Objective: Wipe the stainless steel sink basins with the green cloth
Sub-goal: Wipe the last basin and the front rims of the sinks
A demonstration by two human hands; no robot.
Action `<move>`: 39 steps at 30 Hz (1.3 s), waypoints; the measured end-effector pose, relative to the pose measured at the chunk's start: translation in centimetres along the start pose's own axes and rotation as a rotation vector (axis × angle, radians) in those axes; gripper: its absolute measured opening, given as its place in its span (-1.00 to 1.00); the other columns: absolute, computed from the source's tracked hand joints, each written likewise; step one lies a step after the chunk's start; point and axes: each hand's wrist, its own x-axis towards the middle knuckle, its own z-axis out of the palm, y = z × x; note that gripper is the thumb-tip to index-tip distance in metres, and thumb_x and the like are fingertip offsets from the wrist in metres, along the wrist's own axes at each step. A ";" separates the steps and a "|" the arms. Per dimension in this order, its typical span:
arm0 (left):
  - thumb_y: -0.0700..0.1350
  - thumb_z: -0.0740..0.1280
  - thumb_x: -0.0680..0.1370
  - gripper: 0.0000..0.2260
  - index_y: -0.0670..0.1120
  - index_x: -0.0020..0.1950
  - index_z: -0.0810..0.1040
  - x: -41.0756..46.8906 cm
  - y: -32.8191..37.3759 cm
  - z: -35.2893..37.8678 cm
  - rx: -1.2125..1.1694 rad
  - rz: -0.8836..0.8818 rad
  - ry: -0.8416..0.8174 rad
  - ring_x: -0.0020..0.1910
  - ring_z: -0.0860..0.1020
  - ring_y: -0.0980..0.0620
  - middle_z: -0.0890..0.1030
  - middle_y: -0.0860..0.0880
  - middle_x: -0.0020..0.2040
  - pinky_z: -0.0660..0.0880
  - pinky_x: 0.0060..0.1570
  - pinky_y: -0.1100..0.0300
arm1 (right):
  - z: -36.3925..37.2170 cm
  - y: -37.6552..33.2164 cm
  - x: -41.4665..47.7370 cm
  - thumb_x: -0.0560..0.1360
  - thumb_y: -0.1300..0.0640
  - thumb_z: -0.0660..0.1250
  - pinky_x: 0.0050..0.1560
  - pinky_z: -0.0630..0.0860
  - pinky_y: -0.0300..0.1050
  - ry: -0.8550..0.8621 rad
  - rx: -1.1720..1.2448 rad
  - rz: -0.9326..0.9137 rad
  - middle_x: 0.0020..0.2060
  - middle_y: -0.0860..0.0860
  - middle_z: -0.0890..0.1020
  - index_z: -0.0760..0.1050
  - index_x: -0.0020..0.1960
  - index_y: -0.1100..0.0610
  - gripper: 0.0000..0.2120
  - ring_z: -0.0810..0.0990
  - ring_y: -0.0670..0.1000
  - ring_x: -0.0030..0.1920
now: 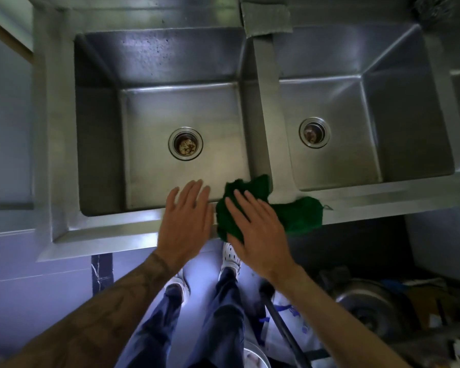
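A stainless steel sink fills the view from above, with a left basin and a right basin, each with a round drain. A green cloth lies draped over the sink's front rim where the divider between the basins meets it. My right hand rests flat on the cloth's left part with straight fingers. Just to its left, my left hand is spread open over the front rim at the left basin's near edge, holding nothing.
A grey folded cloth hangs over the back rim above the divider. A metal scrubber sits at the far right corner. Below the sink to the right are a metal pot, a dark hose and clutter. My feet stand on the floor.
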 end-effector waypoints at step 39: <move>0.10 -0.22 0.71 -0.39 -0.06 0.74 0.06 -11.3 -17.8 -0.7 -0.170 -0.848 0.044 0.71 0.11 -0.13 0.14 -0.13 0.72 -0.01 0.67 -0.16 | 7.1 -17.5 9.6 0.70 -0.24 0.10 0.59 0.26 0.09 -0.134 0.066 -0.467 0.62 0.13 0.29 0.29 0.62 0.12 -0.38 0.24 0.15 0.63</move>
